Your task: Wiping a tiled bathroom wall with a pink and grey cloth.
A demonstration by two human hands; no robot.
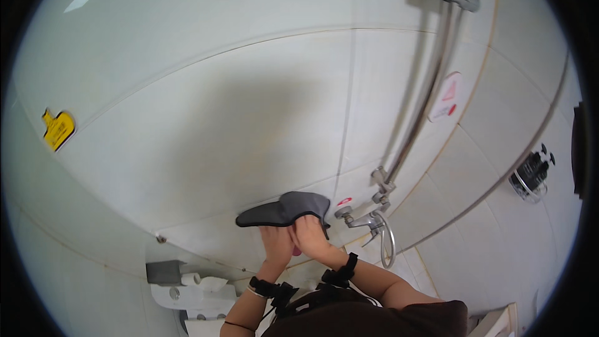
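Observation:
A grey cloth (274, 212) with a dark trimmed edge spreads across both my hands, just in front of the white tiled wall (299, 112). Its left end droops to a rounded tip, and a dark corner hangs down at the right. My left hand (275, 244) grips it from below, its fingertips hidden under the fabric. Close beside it, my right hand (310, 236) holds the cloth's right part, fingers partly covered by it. The hands nearly touch at the palms. Whether the cloth touches the wall, I cannot tell.
Right of my hands are a chrome shower mixer (373, 219), a looping hose (392, 249) and a shower rail (424, 100). Dark pump bottles (531, 170) stand in a wall rack at far right. A toilet paper roll (191, 279) is low on the left.

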